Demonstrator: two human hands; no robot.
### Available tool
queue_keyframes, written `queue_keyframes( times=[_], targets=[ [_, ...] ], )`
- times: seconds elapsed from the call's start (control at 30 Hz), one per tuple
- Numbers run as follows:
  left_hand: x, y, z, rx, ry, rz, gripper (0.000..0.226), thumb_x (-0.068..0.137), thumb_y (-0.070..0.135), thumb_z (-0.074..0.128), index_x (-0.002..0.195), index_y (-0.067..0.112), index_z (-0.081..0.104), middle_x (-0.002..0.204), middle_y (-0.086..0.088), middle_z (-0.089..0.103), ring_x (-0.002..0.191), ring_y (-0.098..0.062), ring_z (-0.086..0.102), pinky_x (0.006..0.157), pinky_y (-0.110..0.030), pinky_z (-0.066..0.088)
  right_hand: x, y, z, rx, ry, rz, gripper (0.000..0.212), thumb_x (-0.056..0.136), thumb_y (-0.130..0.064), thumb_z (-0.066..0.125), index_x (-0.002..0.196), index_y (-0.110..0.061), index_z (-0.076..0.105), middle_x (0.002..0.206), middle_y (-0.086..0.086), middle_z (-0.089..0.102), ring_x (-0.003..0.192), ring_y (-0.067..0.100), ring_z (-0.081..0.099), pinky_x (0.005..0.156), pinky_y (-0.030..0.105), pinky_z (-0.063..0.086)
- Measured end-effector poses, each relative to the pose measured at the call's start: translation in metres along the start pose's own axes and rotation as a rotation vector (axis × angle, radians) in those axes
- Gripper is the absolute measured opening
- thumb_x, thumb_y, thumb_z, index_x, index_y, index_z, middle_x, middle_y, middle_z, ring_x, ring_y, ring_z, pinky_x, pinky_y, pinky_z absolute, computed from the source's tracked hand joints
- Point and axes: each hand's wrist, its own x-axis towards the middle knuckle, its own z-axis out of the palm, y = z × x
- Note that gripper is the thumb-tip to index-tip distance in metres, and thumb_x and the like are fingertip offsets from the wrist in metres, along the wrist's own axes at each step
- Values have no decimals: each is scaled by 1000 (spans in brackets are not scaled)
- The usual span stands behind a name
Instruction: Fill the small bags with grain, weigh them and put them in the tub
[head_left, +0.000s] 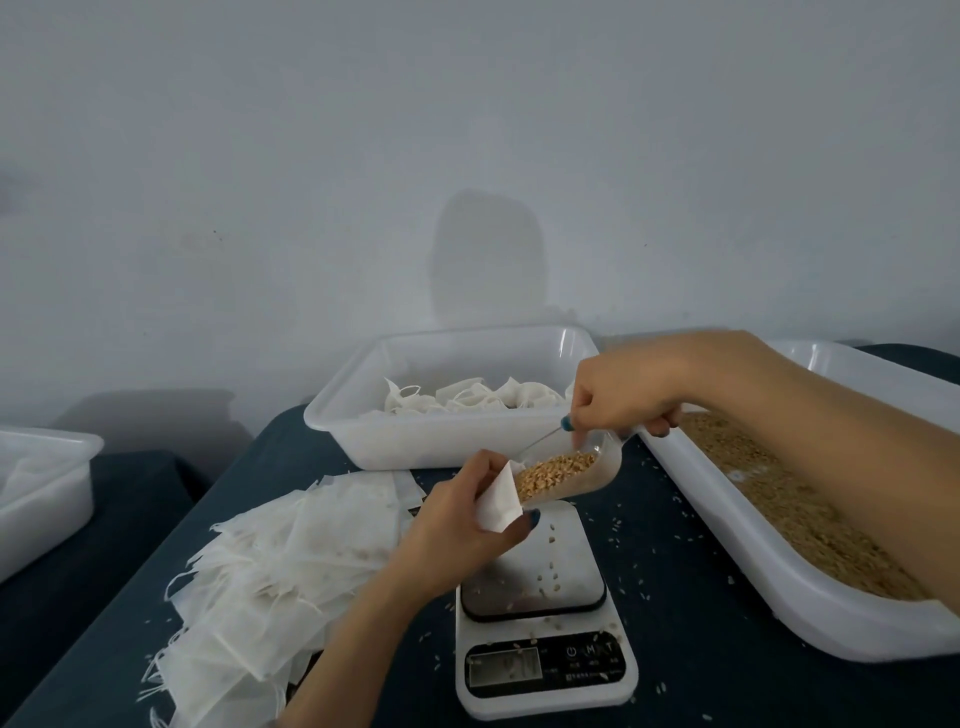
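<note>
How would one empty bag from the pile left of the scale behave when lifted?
Probably floppy: the empty bags lie thin, translucent and crumpled at their edges. Likely very light, so neighbours could slide or lift along, since they overlap loosely. Trailing strings might snag others.

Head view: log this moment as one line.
step: fill | left hand: holds small bag | right hand: tilts scoop of grain at bag mouth | scale below: loose grains on pan
</note>
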Motion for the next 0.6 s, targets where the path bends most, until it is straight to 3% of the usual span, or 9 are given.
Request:
queue_keyframes(
  times=[0.37, 0.6],
  targets=[
    [-1, 1, 0, 1, -49, -21, 42, 78, 63, 59, 111, 41, 47, 107, 25, 64, 94, 2, 62, 72, -16, 52, 0, -1, -6, 14, -24, 48, 31, 100, -38, 46, 109, -19, 69, 72, 4, 55, 26, 8, 39, 36, 16, 36],
    [0, -2, 0, 19, -60, -40, 35, 86, 53, 62, 114, 39, 45, 111, 22, 63, 95, 0, 61, 73, -17, 53, 0, 1, -10, 23, -21, 43, 30, 101, -36, 45, 108, -19, 69, 70, 4, 53, 26, 9, 38, 37, 17, 35]
  ],
)
